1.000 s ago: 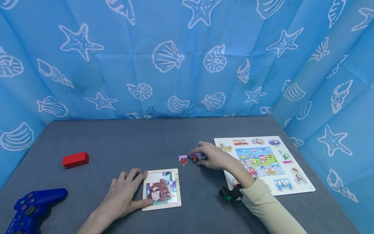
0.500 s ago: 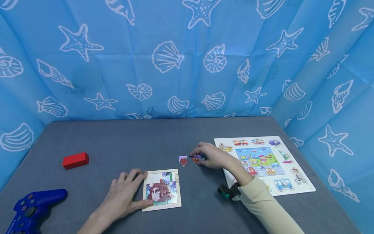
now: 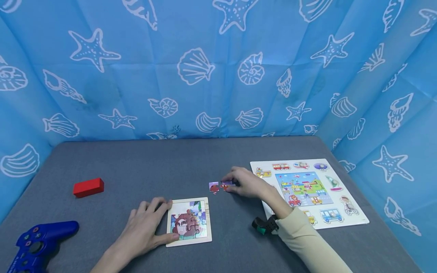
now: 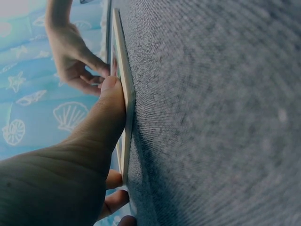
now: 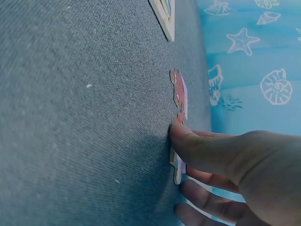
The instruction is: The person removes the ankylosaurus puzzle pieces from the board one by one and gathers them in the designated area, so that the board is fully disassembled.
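In the head view my left hand [image 3: 143, 227] holds the wooden jigsaw tray [image 3: 188, 242] at its left side, thumb on the near corner and fingers at the far corner. Joined pieces of a brown animal picture fill part of the tray; its upper left is bare. My right hand [image 3: 247, 184] pinches a purple-and-red jigsaw piece [image 3: 227, 185], partly hidden by the fingers, low over or on the table. Just left of it lies a loose jigsaw piece [image 3: 214, 187]. In the right wrist view the thumb [image 5: 188, 139] lies along the held piece's near edge.
A white peg puzzle board [image 3: 348, 223] with vehicle pictures lies to the right, under my right forearm. At left are a red block [image 3: 88, 187] and a blue game controller [image 3: 41, 242]. A shell-patterned blue curtain [image 3: 218, 94] stands behind the grey table [image 3: 153, 163].
My right hand has slid slightly left with the pinched jigsaw piece, narrowing the gap to the loose piece. The left hand and the tray stay where they were.
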Motion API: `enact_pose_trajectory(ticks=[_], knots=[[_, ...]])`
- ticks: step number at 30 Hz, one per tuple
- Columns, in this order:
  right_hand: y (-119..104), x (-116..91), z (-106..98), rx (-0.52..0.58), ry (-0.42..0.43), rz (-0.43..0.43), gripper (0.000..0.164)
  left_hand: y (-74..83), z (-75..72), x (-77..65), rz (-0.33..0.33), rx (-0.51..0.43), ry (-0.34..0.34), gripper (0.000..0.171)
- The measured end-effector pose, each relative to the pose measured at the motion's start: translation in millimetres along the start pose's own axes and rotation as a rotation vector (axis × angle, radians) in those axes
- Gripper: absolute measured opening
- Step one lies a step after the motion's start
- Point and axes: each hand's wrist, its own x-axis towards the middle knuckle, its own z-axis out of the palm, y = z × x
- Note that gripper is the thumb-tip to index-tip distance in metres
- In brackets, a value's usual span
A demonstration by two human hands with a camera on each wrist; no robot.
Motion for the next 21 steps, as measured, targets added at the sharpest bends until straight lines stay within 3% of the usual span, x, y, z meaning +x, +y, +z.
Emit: enact_pose_trajectory(ticks=[12, 21], knots=[[-2.3, -0.7, 1.6, -0.006, 0.01, 0.014, 0.027, 0.0, 0.5, 0.2, -0.006, -0.008, -0.003, 0.094], [-2.1, -0.4, 2.4, -0.018, 0.026, 0.005, 0.029, -0.4, 1.8, -1.4, 0.016, 0.001, 0.034, 0.096]])
